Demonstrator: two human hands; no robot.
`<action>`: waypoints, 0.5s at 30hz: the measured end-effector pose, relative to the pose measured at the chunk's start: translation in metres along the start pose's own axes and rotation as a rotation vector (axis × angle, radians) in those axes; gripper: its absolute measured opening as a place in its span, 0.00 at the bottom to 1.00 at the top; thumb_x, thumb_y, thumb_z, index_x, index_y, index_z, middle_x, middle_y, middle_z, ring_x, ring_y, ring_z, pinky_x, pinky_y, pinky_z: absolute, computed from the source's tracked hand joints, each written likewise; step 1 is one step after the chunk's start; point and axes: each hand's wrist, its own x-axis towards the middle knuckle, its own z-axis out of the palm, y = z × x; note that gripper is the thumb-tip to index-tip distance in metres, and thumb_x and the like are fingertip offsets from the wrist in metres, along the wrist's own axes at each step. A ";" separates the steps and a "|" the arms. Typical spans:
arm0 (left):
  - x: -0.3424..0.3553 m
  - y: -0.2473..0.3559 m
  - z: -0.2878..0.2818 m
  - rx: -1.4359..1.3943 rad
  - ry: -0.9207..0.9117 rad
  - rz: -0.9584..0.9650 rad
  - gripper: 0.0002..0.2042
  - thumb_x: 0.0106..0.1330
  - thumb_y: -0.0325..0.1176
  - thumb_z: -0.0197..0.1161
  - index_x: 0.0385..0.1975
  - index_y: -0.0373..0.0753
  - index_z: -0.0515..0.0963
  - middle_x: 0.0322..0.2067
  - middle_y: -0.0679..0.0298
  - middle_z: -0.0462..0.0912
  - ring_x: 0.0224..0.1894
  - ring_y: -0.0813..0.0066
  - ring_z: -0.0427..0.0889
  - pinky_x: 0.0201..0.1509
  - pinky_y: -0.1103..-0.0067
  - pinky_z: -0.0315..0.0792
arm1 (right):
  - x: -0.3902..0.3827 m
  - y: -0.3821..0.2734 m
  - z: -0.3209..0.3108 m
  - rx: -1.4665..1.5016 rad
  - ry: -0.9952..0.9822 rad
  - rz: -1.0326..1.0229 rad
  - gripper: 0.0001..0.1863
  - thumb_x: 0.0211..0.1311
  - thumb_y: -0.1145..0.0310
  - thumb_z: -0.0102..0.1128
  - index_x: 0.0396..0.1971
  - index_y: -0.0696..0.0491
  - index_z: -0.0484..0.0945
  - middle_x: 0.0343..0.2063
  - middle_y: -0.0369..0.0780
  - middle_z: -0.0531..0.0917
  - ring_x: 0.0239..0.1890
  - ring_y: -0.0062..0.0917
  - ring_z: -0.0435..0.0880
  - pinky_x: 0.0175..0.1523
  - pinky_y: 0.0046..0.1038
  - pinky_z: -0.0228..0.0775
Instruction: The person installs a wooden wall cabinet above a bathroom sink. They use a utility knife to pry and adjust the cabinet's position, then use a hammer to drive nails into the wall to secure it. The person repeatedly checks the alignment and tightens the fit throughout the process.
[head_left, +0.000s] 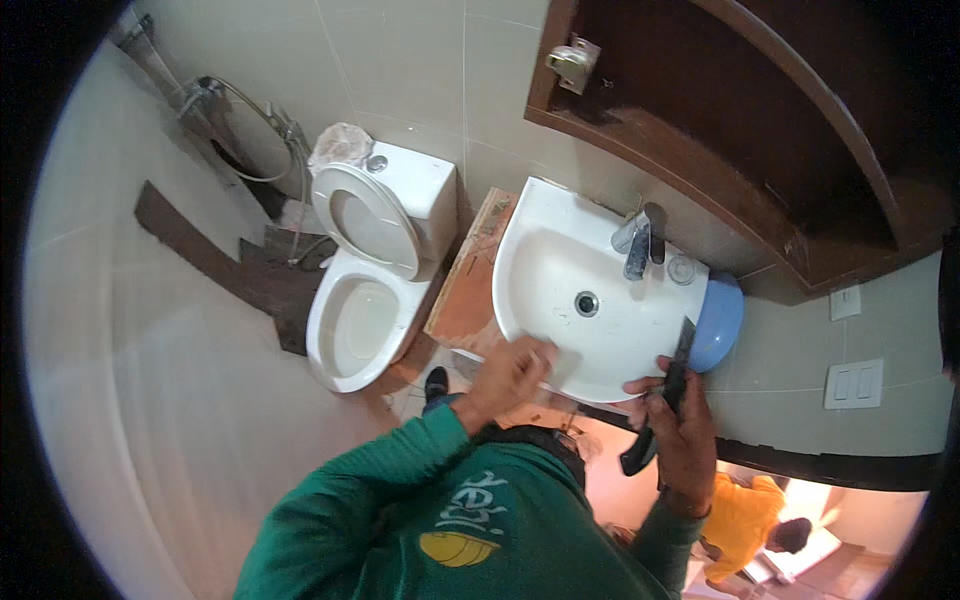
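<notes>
My right hand [682, 430] grips a black-handled tool with a flat grey blade [685, 343]; its exact kind is unclear. The blade points up toward the right side of the white washbasin [508, 255], while the curved black end sticks out below my fingers. Over the basin's front left edge is my left hand [514, 374], its fingers curled together; whether anything small is in them is hidden. A chrome tap [635, 238] stands at the back of the basin, behind the round drain [586, 304].
A brown wooden cabinet [690, 150] overhangs the basin's back right. Left stands a toilet [350, 330] with its lid raised, beside a worn wooden board [474, 268]. A blue bowl-like thing [719, 322] sits right of the basin. Another person in orange [745, 515] bends down at lower right.
</notes>
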 end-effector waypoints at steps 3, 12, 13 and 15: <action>0.076 0.041 -0.073 0.246 0.281 0.298 0.19 0.75 0.39 0.63 0.57 0.32 0.75 0.44 0.60 0.82 0.41 0.77 0.81 0.40 0.76 0.79 | 0.017 -0.031 0.043 0.422 -0.008 0.030 0.18 0.78 0.65 0.50 0.59 0.60 0.68 0.35 0.47 0.85 0.25 0.22 0.80 0.32 0.24 0.76; 0.216 0.084 -0.109 -0.219 0.257 0.423 0.23 0.74 0.38 0.65 0.64 0.37 0.72 0.55 0.60 0.82 0.46 0.75 0.83 0.44 0.77 0.84 | 0.053 -0.070 0.105 0.362 -0.044 -0.036 0.30 0.74 0.68 0.50 0.73 0.59 0.61 0.38 0.43 0.82 0.30 0.21 0.80 0.36 0.23 0.75; 0.220 0.081 -0.107 -0.219 0.260 0.432 0.21 0.74 0.38 0.65 0.62 0.37 0.74 0.54 0.60 0.83 0.46 0.75 0.84 0.43 0.77 0.84 | 0.054 -0.069 0.106 0.260 -0.025 -0.061 0.31 0.74 0.69 0.50 0.75 0.59 0.59 0.40 0.42 0.82 0.33 0.21 0.80 0.39 0.23 0.75; 0.229 0.076 -0.098 -0.303 0.326 0.426 0.16 0.72 0.37 0.67 0.53 0.35 0.78 0.46 0.61 0.85 0.40 0.76 0.83 0.37 0.79 0.82 | 0.055 -0.072 0.104 -0.110 -0.010 -0.158 0.34 0.70 0.71 0.56 0.75 0.56 0.60 0.42 0.42 0.83 0.39 0.25 0.81 0.48 0.26 0.74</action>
